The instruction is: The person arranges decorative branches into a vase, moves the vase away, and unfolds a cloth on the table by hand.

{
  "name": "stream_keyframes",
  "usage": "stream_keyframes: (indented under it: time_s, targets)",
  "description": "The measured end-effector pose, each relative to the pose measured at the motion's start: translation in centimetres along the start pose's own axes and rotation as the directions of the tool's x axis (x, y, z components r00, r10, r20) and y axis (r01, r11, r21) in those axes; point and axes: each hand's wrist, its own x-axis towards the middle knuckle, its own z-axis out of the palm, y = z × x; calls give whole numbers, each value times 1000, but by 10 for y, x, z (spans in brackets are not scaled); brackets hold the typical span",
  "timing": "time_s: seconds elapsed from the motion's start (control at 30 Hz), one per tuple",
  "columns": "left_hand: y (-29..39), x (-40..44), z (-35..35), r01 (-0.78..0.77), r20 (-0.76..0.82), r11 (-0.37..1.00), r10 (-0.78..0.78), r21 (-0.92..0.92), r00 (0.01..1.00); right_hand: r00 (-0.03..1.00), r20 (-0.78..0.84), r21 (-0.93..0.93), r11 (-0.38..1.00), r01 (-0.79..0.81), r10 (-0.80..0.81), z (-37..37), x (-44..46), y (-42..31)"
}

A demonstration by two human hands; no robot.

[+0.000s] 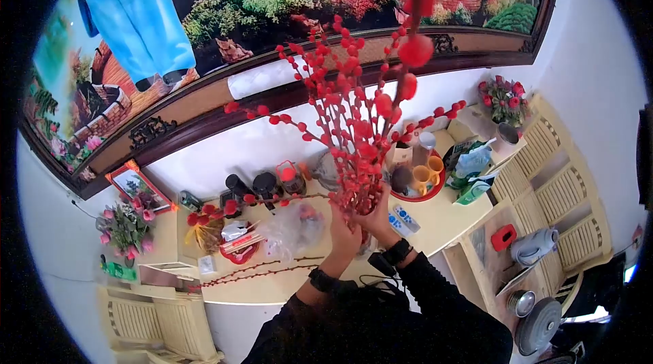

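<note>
A large bunch of brown branches with red berries (pixel 340 112) stands upright in front of me, fanning out toward the framed picture. My left hand (pixel 345 231) is wrapped round the lower stems from the left. On their right side my right hand (pixel 375 216) closes round the same stems. Something of clear glass shows just below my hands, partly hidden by them. Two loose berry branches (pixel 262 271) lie on the cream table (pixel 245 290) to the left of my left wrist. One more berry branch sticks out leftward from the bunch.
On the table are a clear plastic bag (pixel 289 231), a red bowl (pixel 241 252), dark cups (pixel 266 186), a red tray with orange mugs (pixel 422 177) and white remotes (pixel 403 220). Flower pots stand at both ends. Slatted chairs (pixel 564 194) and a side table are at right.
</note>
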Motion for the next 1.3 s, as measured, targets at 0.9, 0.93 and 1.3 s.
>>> stream_keyframes:
  time_s: [0.9, 0.93, 1.3]
  targets:
    - [15, 9, -11, -16, 24, 911, 6, 413, 1000, 998, 53, -10, 1000, 24, -24, 4, 14, 6]
    - [16, 7, -13, -7, 45, 867, -18, 498, 999, 996, 34, -82, 993, 83, -81, 4, 15, 12]
    - [16, -12, -12, -19, 203, 930, -60, 366, 977, 995, -46, -72, 993, -89, 86, 7, 11, 10]
